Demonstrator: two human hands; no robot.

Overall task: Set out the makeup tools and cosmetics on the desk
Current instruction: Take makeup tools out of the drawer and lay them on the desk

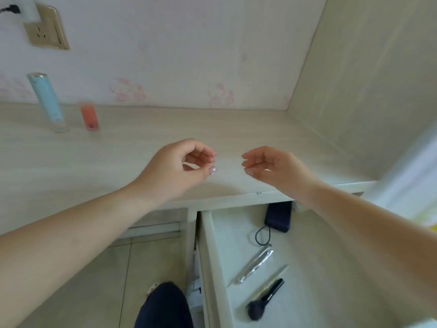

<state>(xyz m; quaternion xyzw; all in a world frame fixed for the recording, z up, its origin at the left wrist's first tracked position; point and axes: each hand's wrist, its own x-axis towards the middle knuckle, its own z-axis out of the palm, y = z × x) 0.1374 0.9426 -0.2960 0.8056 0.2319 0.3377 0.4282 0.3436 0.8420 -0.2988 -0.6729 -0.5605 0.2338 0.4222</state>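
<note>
Both of my hands hover over the pale wooden desk [118,150], a little apart, fingers loosely curled and holding nothing: my left hand [182,163], my right hand [267,165]. At the back left of the desk a tall light-blue tube [46,100] stands upright, with a small pink bottle [89,116] beside it. Below the desk an open drawer [212,256] holds a black makeup brush [264,300], a silver wrapped stick [256,265], a thin pale pencil [276,273] and a dark blue case [278,216] with a black loop cord.
A wall socket [46,28] with a plug sits at the upper left. A cabinet side panel [366,79] closes off the desk on the right. My knee in dark trousers [163,306] is below, left of the drawer, over a tiled floor.
</note>
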